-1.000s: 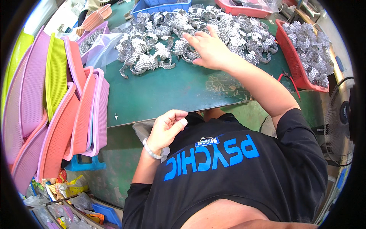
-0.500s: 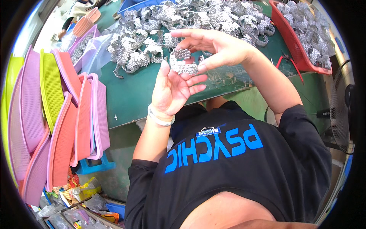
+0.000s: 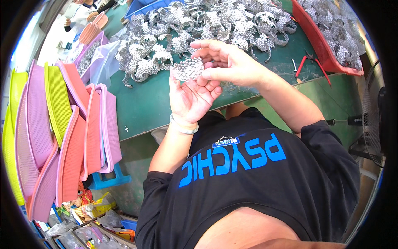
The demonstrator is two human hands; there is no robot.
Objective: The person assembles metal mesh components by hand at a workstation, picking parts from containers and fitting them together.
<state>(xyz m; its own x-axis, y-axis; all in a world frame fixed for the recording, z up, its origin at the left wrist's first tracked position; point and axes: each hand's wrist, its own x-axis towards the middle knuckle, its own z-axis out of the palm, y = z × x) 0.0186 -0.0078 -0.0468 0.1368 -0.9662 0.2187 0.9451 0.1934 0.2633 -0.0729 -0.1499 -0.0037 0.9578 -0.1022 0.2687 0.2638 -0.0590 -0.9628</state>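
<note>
Black shirt: our own front (image 3: 265,195), with blue lettering, fills the near part of the view.
Left hand: we hold it palm up (image 3: 192,99), a pale band (image 3: 183,124) on its wrist; its thumb stands at the left edge of the work, its other fingers are half curled below, and we cannot tell how firmly they press.
Right hand: it arches in from the right (image 3: 238,65), its thumb and fingers partly closed about the right end of the same work, which it seems to have hold of.
Gray mesh piece: it sits between our two hands (image 3: 187,69), raised over the near part of the green surface (image 3: 155,103).
Step in hand: we judge that we are handling this single piece, turning or shaping it with both hands.
Next move: it would seem to call for a light, steady left support and small right-hand adjustments, since the thin mesh looks easy to bend.
Stacked baskets: pink, lilac and lime ones (image 3: 72,166) stand at our left, near a blue stool (image 3: 108,180).
Red-handled tool: it lies (image 3: 301,68) near the surface's right edge, apart from our hands.
Mesh heap: many similar curled pieces (image 3: 219,25) lie tangled just beyond our hands.
Red basket: filled with more mesh, it stands right of the heap (image 3: 318,45).
Co-worker's hand: we see it (image 3: 92,15) at the far left.
</note>
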